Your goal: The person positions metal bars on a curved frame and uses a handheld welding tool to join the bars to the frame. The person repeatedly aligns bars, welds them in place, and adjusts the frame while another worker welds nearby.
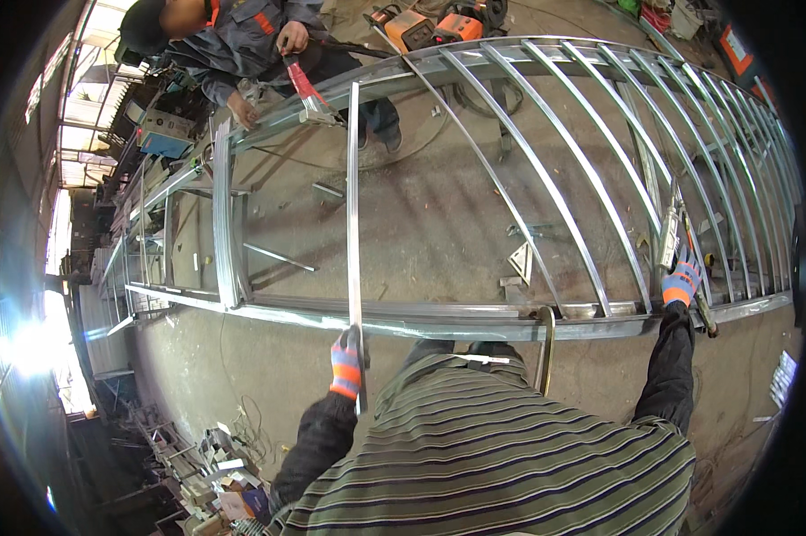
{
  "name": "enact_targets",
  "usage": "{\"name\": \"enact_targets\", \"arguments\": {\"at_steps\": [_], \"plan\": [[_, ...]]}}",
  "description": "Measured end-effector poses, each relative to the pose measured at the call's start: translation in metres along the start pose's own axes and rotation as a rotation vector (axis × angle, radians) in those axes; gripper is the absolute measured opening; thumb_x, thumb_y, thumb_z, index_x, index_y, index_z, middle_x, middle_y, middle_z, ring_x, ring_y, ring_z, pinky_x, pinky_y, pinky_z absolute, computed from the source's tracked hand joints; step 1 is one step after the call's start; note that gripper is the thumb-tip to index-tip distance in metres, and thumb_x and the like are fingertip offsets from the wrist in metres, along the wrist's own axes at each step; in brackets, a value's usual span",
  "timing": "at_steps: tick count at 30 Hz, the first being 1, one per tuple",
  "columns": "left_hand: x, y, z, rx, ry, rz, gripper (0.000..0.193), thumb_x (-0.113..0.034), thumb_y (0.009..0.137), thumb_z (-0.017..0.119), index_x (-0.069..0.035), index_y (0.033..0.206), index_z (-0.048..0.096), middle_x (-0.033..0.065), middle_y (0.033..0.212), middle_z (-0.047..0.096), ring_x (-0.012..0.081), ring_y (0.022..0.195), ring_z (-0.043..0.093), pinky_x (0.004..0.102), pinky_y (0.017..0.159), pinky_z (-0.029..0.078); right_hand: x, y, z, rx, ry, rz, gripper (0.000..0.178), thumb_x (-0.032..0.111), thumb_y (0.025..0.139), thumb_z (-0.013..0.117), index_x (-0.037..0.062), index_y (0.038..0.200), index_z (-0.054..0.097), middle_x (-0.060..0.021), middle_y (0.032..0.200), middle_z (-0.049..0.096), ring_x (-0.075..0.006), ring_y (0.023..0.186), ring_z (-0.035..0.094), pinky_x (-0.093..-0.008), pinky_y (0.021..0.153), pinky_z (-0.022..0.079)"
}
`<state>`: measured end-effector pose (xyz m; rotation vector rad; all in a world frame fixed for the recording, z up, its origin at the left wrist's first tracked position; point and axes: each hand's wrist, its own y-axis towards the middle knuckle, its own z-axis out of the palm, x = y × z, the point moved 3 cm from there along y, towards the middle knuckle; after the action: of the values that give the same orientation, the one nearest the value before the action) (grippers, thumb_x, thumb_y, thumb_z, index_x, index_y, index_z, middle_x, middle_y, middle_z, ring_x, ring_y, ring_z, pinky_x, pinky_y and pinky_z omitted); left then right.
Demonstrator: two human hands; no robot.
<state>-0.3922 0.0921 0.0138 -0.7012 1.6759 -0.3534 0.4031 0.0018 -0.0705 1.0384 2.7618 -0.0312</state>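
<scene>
My left hand (346, 364), in a grey and orange glove, is closed around the near end of a long straight metal bar (354, 205). That bar lies across the metal frame (403, 322), its near end sticking out past the near rail. Far to the right, my right hand (680, 280), in a matching glove, is closed over the lower end of a slim silver-coloured tool (669, 234), whose exact kind I cannot make out. The tool is above the frame's evenly spaced crossbars (590, 170). A curved metal clamp (547, 348) hangs on the near rail between my hands.
Across the frame, a co-worker (242, 54) holds a red-handled tool (304, 82). Several bars (224, 214) lie stacked at the left. Orange machines (412, 31) stand behind the far rail. A triangular metal piece (521, 263) is inside the frame; boxes (233, 505) clutter the lower left.
</scene>
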Motion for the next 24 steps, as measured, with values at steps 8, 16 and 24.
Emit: {"name": "enact_targets", "arguments": {"at_steps": [8, 16, 24], "plan": [[-0.017, 0.082, 0.081, -0.059, -0.046, 0.036, 0.034, -0.043, 0.102, 0.059, -0.011, 0.092, 0.062, 0.003, 0.073, 0.059, 0.0192, 0.06, 0.056, 0.0345, 0.053, 0.047, -0.005, -0.001, -0.001, 0.163, 0.052, -0.015, 0.085, 0.03, 0.078, 0.08, 0.0109, 0.153, 0.044, -0.018, 0.158, 0.045, -0.0349, 0.141, 0.047, -0.0426, 0.116, 0.04], [-0.041, 0.097, 0.192, -0.012, -0.108, -0.056, 0.03, -0.037, 0.095, 0.072, -0.008, 0.093, 0.066, 0.0026, 0.066, 0.057, 0.0182, 0.048, 0.053, 0.0335, 0.044, 0.043, 0.0, -0.002, -0.016, -0.098, -0.001, -0.073, 0.085, 0.036, 0.074, 0.08, 0.0163, 0.15, 0.047, -0.0155, 0.137, 0.063, -0.0389, 0.121, 0.061, -0.0521, 0.101, 0.048], [-0.025, 0.11, 0.24, 0.183, -0.158, -0.048, 0.022, -0.022, 0.092, 0.077, -0.006, 0.1, 0.064, 0.0058, 0.071, 0.062, 0.0231, 0.055, 0.062, 0.0382, 0.049, 0.052, -0.01, 0.0, -0.002, -0.07, -0.112, -0.08, 0.084, 0.037, 0.075, 0.081, 0.0136, 0.149, 0.049, -0.019, 0.134, 0.063, -0.0388, 0.125, 0.059, -0.0523, 0.104, 0.046]]}}
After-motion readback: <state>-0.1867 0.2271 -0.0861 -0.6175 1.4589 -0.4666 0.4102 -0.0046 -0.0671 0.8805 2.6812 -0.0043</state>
